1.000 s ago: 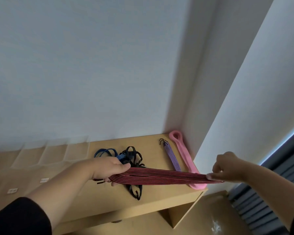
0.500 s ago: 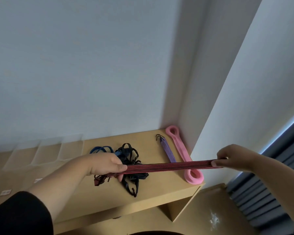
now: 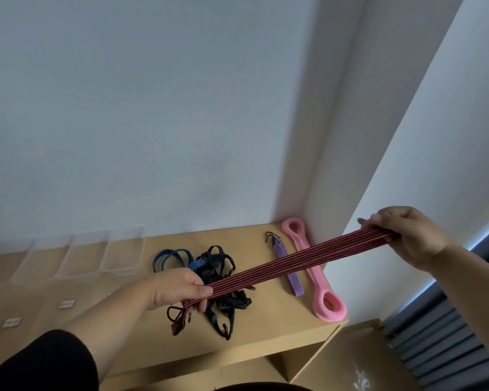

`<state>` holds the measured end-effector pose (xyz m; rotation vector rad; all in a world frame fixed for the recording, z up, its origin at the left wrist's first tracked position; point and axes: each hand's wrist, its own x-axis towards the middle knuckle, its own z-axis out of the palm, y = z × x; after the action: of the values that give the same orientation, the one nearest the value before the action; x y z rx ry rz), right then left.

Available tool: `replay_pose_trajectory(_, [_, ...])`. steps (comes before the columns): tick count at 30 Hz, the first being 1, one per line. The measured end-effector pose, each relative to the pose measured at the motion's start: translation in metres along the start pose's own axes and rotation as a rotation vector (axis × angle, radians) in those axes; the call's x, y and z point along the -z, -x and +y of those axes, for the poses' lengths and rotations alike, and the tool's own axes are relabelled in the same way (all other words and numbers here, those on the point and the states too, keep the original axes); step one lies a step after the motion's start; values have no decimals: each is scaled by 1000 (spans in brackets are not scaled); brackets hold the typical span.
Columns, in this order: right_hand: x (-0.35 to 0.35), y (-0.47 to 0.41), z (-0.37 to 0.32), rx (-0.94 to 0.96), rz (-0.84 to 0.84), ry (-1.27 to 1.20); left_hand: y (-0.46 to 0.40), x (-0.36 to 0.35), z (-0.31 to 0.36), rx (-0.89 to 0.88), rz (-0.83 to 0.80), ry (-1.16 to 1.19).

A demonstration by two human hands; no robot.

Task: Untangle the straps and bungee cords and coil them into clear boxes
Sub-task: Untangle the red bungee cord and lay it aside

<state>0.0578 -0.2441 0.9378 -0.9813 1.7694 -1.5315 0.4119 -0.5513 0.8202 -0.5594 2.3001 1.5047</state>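
**Above the tabletop, a red cord pulled straight**

Above the tabletop (image 3: 266, 328), the red-and-black bungee cord (image 3: 294, 262) stretches taut as a flat bundle of parallel strands, likely drawn out to even them before coiling. Its looped tail dangles below the left hand (image 3: 178, 289), which grips the low end; the right hand (image 3: 407, 235) pinches the raised end, right of the cord's middle. Beneath the cord lie a black strap tangle (image 3: 223, 277) and blue strap (image 3: 170, 256); a purple cord (image 3: 287, 263) and pink band (image 3: 316, 275) cross under it. Clear boxes (image 3: 96, 255) sit well left.
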Motion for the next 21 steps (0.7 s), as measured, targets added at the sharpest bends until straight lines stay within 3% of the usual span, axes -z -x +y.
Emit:
replay_pose_trajectory(2, [-16,-3,-8,50,-15,-177,0,-1,-2,-11,-33,21])
replay_pose_trajectory(4, [-29,-7,-16,60,-26,-162,-1,-3,-7,-4,-40,28])
replay_pose_trajectory(10, [-38,-14,-39,89,-207,772,8,-5,-32,-9,5,91])
replay_pose_trajectory(18, [-33,-10,-22,63,-173,1027,20,-13,-28,-19,15,159])
replay_pose_trajectory(21, [-29,-9,-19,41,-173,1083,22,-21,-26,-30,-58,210])
